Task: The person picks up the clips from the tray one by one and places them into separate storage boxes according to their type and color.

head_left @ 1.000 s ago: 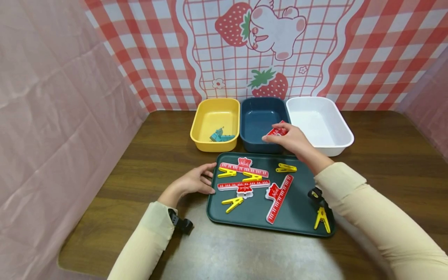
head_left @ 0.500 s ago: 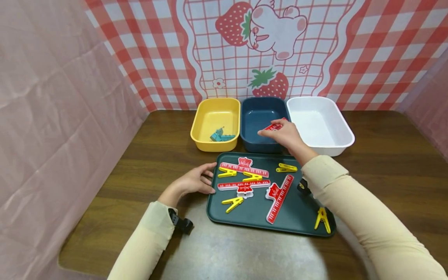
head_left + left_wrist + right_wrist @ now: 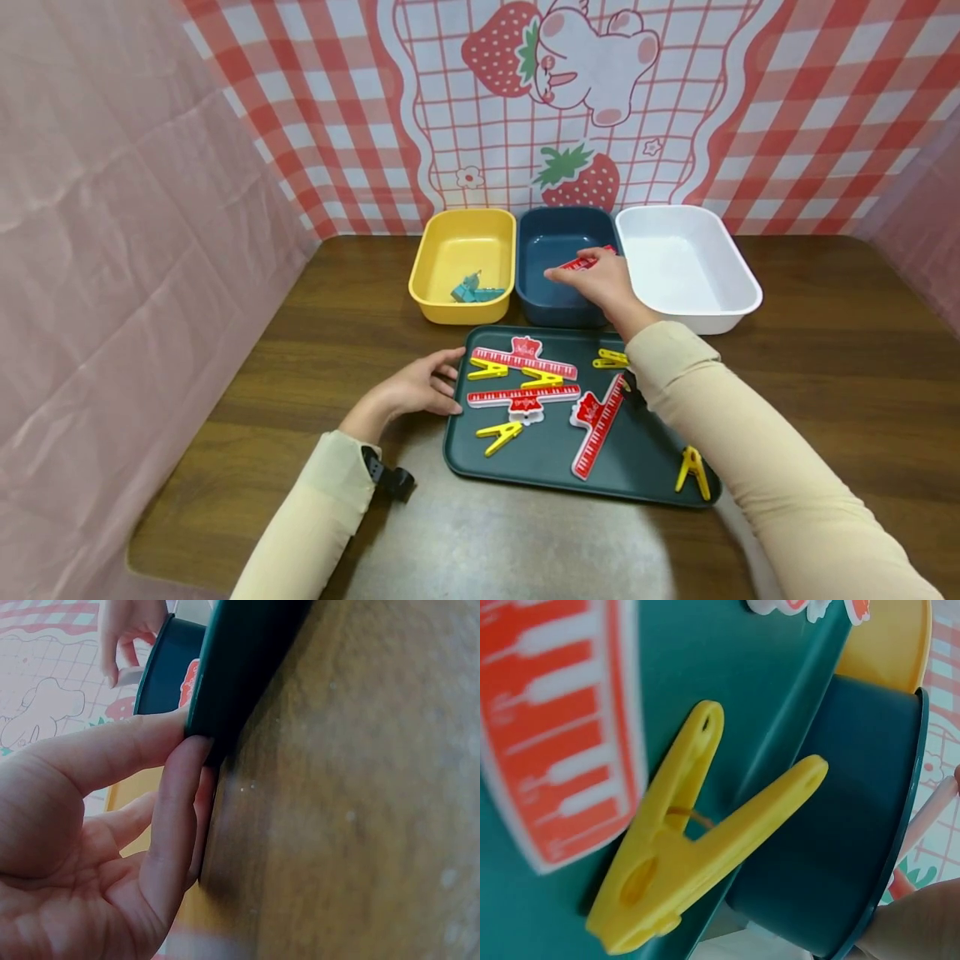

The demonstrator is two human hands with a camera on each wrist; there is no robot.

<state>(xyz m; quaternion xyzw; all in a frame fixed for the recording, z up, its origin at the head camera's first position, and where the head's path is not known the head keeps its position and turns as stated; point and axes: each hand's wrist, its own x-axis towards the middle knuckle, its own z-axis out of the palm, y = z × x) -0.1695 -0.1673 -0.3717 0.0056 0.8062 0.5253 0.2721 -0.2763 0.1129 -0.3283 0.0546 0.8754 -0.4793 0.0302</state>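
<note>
Red piano-print clip [image 3: 581,263]: in your right hand [image 3: 606,282], over the opening of the blue bin [image 3: 562,313], toward its right side. Your thumb and fingers pinch it; part of it is hidden behind them. Its height relative to the bin's rim cannot be told.

Your left hand [image 3: 416,386] is at the left edge of the dark green tray [image 3: 551,456]. Thumb and fingers set apart, loosely bent, tips touching the rim.

On the tray you have three more red piano-print clips: an upper one [image 3: 525,358] and a middle one [image 3: 525,398], both lying roughly crosswise, and a slanted one [image 3: 597,427] right of them. Five yellow clips also lie there: two by the upper red clip, one below the middle red clip, one at the top right [image 3: 611,358], partly covered by your right sleeve [image 3: 738,425], and one in the lower right corner [image 3: 692,473].

The yellow bin [image 3: 462,313] stands just left of the blue one and contains teal items [image 3: 476,289], individual shapes too small to separate. The white bin [image 3: 712,322] stands just to the right. All three bins are behind the tray on the wooden table [image 3: 322,317], in front of a red-and-white checked cloth [image 3: 330,108].
</note>
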